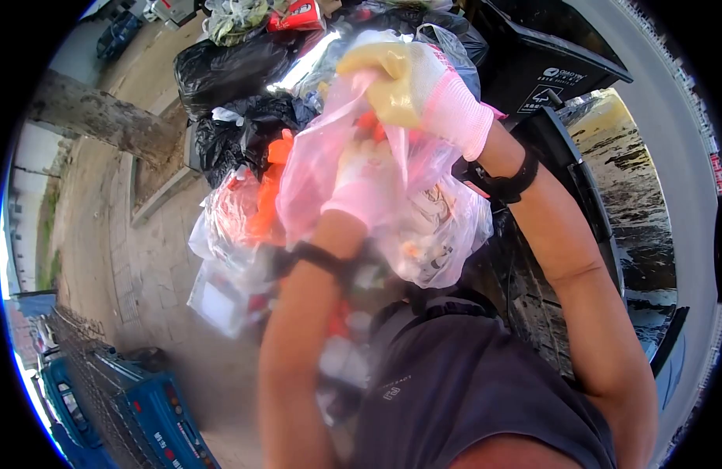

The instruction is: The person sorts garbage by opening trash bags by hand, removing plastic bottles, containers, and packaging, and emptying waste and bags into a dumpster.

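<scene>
My right hand, in a pink-and-white work glove with a yellow coated palm, grips the upper edge of a thin pink plastic bag. My left hand, gloved alike, is lower down at the bag's mouth, partly behind the pink film and blurred. Its fingers are not clear enough to show whether they hold anything. Orange-red plastic lies just left of the bag. Below my right wrist hangs a clear pinkish bag with crumpled waste inside.
Black garbage bags and a red carton are heaped beyond my hands. A black wheeled bin stands at the upper right beside a worn, peeling panel. Left are a tree trunk, paving and a blue vehicle.
</scene>
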A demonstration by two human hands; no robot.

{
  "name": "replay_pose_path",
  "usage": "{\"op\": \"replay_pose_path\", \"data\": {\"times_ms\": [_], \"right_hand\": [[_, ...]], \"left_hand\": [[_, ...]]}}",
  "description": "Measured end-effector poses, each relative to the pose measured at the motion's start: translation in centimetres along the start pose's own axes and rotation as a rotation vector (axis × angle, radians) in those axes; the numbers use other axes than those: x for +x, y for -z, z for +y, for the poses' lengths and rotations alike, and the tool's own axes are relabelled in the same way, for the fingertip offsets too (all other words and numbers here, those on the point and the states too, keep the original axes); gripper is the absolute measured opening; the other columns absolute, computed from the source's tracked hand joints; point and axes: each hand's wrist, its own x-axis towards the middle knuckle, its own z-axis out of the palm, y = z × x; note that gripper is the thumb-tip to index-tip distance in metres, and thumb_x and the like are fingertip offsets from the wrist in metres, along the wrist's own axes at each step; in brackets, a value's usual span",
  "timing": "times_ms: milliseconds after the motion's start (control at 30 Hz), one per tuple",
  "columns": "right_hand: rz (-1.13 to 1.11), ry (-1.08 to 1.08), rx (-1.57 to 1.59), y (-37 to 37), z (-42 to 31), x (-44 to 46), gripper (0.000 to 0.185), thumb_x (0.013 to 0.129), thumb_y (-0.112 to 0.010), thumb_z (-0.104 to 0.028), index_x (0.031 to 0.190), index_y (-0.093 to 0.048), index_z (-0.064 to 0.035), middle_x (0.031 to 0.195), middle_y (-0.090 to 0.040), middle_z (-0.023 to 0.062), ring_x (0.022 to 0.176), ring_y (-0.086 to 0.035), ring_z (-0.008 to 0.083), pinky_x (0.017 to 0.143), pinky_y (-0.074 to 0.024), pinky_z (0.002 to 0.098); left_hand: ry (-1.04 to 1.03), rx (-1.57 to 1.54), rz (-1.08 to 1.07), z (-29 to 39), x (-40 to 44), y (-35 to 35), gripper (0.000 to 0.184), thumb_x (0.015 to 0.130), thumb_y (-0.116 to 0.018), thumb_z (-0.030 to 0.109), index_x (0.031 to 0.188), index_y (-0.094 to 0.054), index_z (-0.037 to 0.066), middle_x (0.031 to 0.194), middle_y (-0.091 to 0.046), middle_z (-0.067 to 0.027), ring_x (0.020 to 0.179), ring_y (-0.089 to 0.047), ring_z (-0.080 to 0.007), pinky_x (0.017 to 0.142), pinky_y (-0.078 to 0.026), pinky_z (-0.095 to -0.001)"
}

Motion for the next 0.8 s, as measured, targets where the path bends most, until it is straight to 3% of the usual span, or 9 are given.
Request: {"op": "replay_pose_path", "data": {"times_ms": [200,300,400,500,567,633,700,767,800], "right_hand": [[-0.073,0.053,0.027,2.3,-0.5,-1.1,0.032,0.085,-0.064,-0.006,0.115,-0.077,-0.0061,0.105,-0.076,0.0189,0.094,-0.075,0.0339,0.084,-0.0586,0.038],[-0.011,-0.095,0.013,1.5,0.4,-2.2,0.031,0.09,-0.065,-0.01,0.118,-0.076,-0.0057,0.105,-0.076,0.0185,0.094,-0.075,0.0322,0.085,-0.0584,0.0371],[-0.003,-0.214,-0.058,1.4,-0.2,-3.7,0.037,0.092,-0.066,-0.014,0.128,-0.071,-0.0058,0.112,-0.075,0.0201,0.101,-0.075,0.0316,0.088,-0.0582,0.0367],[0.02,-0.245,-0.045,0.7,-0.4,-5.4,0.05,0.092,-0.07,-0.021,0.139,-0.064,-0.0044,0.122,-0.073,0.0218,0.111,-0.074,0.0347,0.093,-0.0576,0.0363],[0.019,-0.289,-0.126,0.7,-1.8,-6.5,0.065,0.089,-0.075,-0.03,0.145,-0.058,-0.0011,0.131,-0.071,0.0229,0.119,-0.07,0.0394,0.1,-0.0567,0.0395],[0.107,-0.184,-0.211,-0.7,-1.3,-8.9,0.069,0.088,-0.077,-0.034,0.146,-0.058,-0.0013,0.131,-0.07,0.0235,0.12,-0.07,0.0404,0.101,-0.0565,0.0416],[0.078,-0.28,-0.306,-2.3,-0.2,-10.6,0.049,0.093,-0.072,-0.029,0.138,-0.066,-0.0097,0.121,-0.073,0.0225,0.112,-0.072,0.0385,0.094,-0.0581,0.0441],[-0.116,-0.506,-0.353,-2.1,1.4,-11.9,0.038,0.096,-0.067,-0.026,0.133,-0.071,-0.014,0.115,-0.075,0.0212,0.107,-0.073,0.0382,0.091,-0.0586,0.0445],[-0.119,-0.541,-0.403,-1.2,1.5,-11.5,0.03,0.099,-0.061,-0.021,0.126,-0.075,-0.0165,0.111,-0.076,0.019,0.101,-0.073,0.0393,0.087,-0.0593,0.0448]], "left_hand": [[0.032,-0.024,-0.216,0.7,1.0,2.1,0.057,0.094,-0.065,0.039,0.136,-0.065,0.0,0.132,-0.063,-0.0147,0.126,-0.056,-0.0325,0.115,-0.036,-0.0452],[-0.079,0.075,-0.235,1.2,0.9,2.3,0.058,0.095,-0.061,0.039,0.137,-0.065,0.0,0.132,-0.063,-0.015,0.124,-0.056,-0.0324,0.116,-0.033,-0.0467],[-0.081,0.0,-0.021,1.2,0.3,0.0,0.055,0.097,-0.057,0.037,0.137,-0.066,0.0,0.133,-0.063,-0.0151,0.127,-0.054,-0.0338,0.118,-0.03,-0.0495],[-0.068,-0.102,-0.178,1.0,0.6,0.2,0.057,0.091,-0.062,0.029,0.142,-0.057,0.005,0.142,-0.061,-0.021,0.138,-0.051,-0.0436,0.121,-0.031,-0.055],[-0.115,-0.076,-0.188,0.9,0.2,0.3,0.057,0.093,-0.061,0.031,0.145,-0.056,0.006,0.144,-0.06,-0.0193,0.141,-0.05,-0.0418,0.122,-0.031,-0.0539],[-0.081,-0.386,-0.187,0.5,0.2,-0.8,0.058,0.096,-0.06,0.034,0.148,-0.055,0.008,0.146,-0.06,-0.0181,0.142,-0.05,-0.0382,0.122,-0.033,-0.0504],[0.039,-1.03,-0.168,-0.2,0.2,-5.8,0.058,0.099,-0.059,0.039,0.151,-0.054,0.011,0.148,-0.059,-0.0173,0.143,-0.052,-0.0328,0.12,-0.036,-0.0444],[0.021,-0.984,-0.165,-0.5,-0.3,-4.1,0.059,0.1,-0.06,0.04,0.152,-0.055,0.013,0.149,-0.059,-0.0165,0.142,-0.053,-0.0312,0.118,-0.04,-0.0416],[-0.058,-0.615,-0.17,-0.4,-0.8,1.5,0.059,0.099,-0.062,0.04,0.151,-0.055,0.014,0.149,-0.06,-0.0161,0.141,-0.054,-0.0324,0.117,-0.042,-0.0418]]}}
